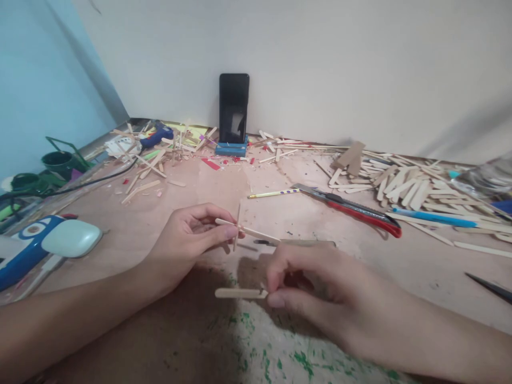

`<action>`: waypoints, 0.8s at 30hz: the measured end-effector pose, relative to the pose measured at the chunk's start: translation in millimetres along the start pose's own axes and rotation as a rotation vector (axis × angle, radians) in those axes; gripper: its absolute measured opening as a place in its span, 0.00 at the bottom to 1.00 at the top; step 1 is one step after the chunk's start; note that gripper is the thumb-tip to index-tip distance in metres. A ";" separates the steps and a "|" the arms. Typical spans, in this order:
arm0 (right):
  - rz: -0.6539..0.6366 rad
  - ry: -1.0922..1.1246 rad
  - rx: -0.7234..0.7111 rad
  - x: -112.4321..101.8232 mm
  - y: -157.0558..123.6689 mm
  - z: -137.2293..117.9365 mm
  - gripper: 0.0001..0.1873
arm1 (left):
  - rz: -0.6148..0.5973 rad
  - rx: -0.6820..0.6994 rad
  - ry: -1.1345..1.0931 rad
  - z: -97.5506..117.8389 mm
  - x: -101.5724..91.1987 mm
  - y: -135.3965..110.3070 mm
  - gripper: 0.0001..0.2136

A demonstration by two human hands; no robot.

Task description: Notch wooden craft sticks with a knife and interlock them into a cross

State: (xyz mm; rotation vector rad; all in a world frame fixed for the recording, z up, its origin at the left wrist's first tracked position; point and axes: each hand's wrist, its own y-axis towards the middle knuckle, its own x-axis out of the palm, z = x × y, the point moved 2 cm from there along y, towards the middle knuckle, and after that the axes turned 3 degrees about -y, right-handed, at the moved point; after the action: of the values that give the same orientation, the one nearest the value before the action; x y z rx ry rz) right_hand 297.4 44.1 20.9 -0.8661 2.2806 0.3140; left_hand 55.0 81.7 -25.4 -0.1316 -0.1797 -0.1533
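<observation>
My left hand [196,229] pinches a small cross [260,233] of thin wooden sticks between thumb and fingers, above the table. One stick of the cross stands roughly upright, and another runs across it toward the right. Lower and nearer to me, my right hand [316,282] has its thumb and index finger closed at the right end of a flat, round-tipped craft stick [238,293]. A small dark spot shows on that stick close to the fingertips. Behind my right hand lies a thin tool with a dark tip [262,242], partly covered by the hand.
A red and black utility knife [352,210], a pencil [274,193] and a blue pen [436,217] lie beyond my hands. Craft sticks [408,186] pile up at right. A phone [234,109] stands at the wall. At left are a glue gun [157,137] and a white case [72,238].
</observation>
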 end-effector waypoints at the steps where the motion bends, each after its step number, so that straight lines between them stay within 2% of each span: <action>1: 0.068 0.068 0.015 -2.7 0.8 -0.4 0.10 | -0.010 -0.015 -0.001 -0.3 -0.3 -0.3 0.14; 5: 0.432 0.232 0.028 -12.7 4.8 4.7 0.02 | -0.061 -0.045 -0.005 -1.5 -1.3 -0.3 0.15; 8: 0.541 0.226 0.025 -15.2 6.8 10.5 0.01 | -0.111 -0.046 0.002 -1.1 -1.2 -0.1 0.14; 12: 0.605 0.223 0.021 -14.6 6.9 15.7 0.01 | -0.150 -0.064 0.002 0.1 -1.0 -1.6 0.12; 24: 0.620 0.336 0.029 -8.5 7.5 24.7 0.04 | -0.197 -0.116 0.035 1.7 -0.9 -2.5 0.13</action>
State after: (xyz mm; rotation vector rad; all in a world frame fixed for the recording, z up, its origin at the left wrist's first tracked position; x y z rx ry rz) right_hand 309.6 64.7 7.9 -0.1765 2.8275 0.4270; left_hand 53.4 79.6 -23.6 -0.2267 -0.1490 -0.3625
